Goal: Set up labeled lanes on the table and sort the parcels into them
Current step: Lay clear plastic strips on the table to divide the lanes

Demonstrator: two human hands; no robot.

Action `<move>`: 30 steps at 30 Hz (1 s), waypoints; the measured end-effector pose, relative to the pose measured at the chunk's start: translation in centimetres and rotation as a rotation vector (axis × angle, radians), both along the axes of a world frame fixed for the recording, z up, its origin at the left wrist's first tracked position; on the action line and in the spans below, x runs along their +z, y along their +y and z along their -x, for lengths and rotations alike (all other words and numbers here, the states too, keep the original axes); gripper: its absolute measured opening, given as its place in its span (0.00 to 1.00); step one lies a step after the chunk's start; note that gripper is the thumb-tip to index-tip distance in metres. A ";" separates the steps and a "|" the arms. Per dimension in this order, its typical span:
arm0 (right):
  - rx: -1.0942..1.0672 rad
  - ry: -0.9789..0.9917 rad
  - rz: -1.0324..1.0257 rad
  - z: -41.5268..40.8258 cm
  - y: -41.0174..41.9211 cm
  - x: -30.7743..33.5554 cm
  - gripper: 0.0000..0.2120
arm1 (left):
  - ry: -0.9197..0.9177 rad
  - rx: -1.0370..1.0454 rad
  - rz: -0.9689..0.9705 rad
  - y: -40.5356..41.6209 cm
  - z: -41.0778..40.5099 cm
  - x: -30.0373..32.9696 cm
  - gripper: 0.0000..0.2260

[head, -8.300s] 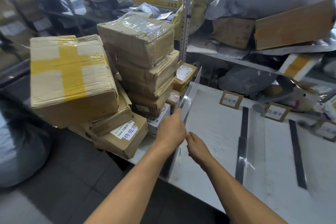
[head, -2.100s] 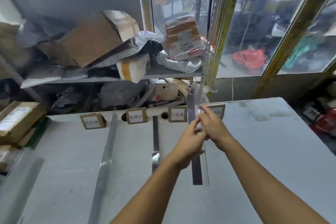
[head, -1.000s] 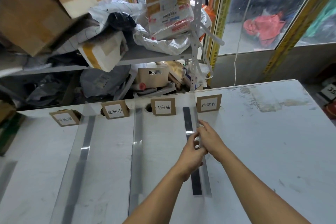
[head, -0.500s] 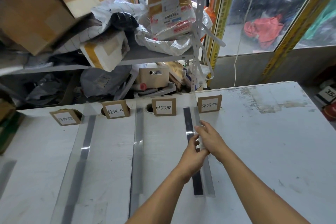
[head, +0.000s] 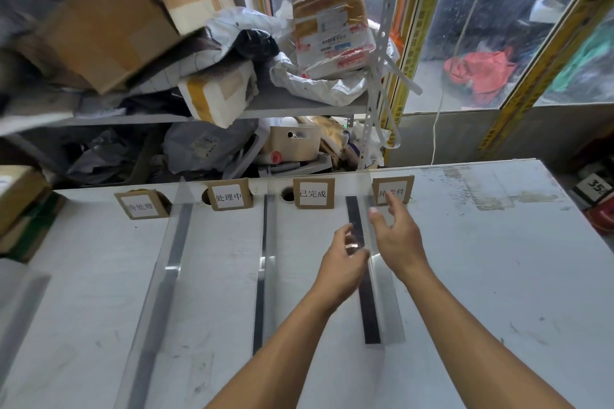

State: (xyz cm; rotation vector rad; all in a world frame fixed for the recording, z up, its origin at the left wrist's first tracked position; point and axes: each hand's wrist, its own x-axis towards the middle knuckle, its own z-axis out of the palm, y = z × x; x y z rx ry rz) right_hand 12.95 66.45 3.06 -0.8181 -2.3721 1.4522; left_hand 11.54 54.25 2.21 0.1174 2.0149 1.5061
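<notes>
I see four cardboard labels [head: 314, 193] standing along the table's [head: 498, 276] far edge, each heading a lane, with clear dividers set upright between them to keep parcels apart, I judge. The rightmost divider [head: 382, 292] stands between my hands: left hand [head: 342, 264] and right hand [head: 397, 242] hover just beside it, fingers loose, gripping nothing. Parcels [head: 20, 196] wait at the table's left end.

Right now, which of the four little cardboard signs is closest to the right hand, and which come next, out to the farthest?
From the right hand:
1. 异常件 sign, just behind its fingers, rightmost.
2. 已完成 sign, next to the left.
3. 处理中 sign, further left.
4. 待处理 sign, leftmost, farthest.
</notes>
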 end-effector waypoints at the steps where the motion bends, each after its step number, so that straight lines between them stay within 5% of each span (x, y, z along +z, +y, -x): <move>1: 0.027 0.030 -0.037 0.1 -1.0 0.8 0.26 | 0.026 0.015 -0.004 -0.8 0.2 0.7 0.24; 14: 0.425 0.159 -0.005 1.2 -25.7 9.6 0.25 | 0.302 0.197 -0.070 -25.3 3.1 8.2 0.12; 26: 0.600 -0.114 0.186 6.1 -55.3 3.9 0.26 | 0.347 0.415 0.273 -56.5 4.3 5.7 0.17; 30: 0.660 -0.219 0.148 6.5 -60.9 0.8 0.29 | 0.296 0.385 0.485 -62.3 4.5 2.3 0.26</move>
